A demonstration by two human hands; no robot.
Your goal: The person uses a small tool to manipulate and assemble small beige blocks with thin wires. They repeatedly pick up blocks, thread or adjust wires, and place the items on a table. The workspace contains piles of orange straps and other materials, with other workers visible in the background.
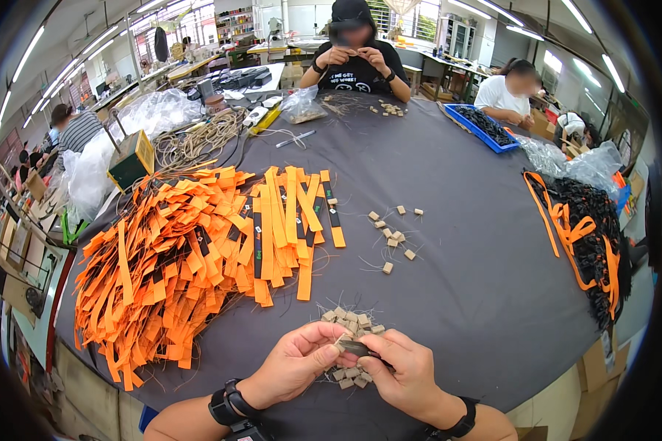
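Near the table's front edge, my left hand (299, 364) is closed, pinching a small beige block (343, 340) between thumb and fingers. My right hand (406, 370) grips a dark narrow tool (356, 348), whose tip meets the block; fingers hide much of it, so its exact kind is unclear. Directly beneath both hands lies a heap of small beige blocks (352, 319) with thin thread ends sticking out. Several more loose blocks (392, 239) are scattered farther up the dark grey cloth. Left of my hands spreads a large pile of orange and black fabric strips (165, 257).
A dark cloth covers the table (478, 242). Black straps with orange ribbons (592, 242) are heaped at the right edge. Behind them sits a blue tray (485, 127) of black pieces. Rope (202, 140) and plastic bags lie back left. Across the table, a person (354, 66) handles something small.
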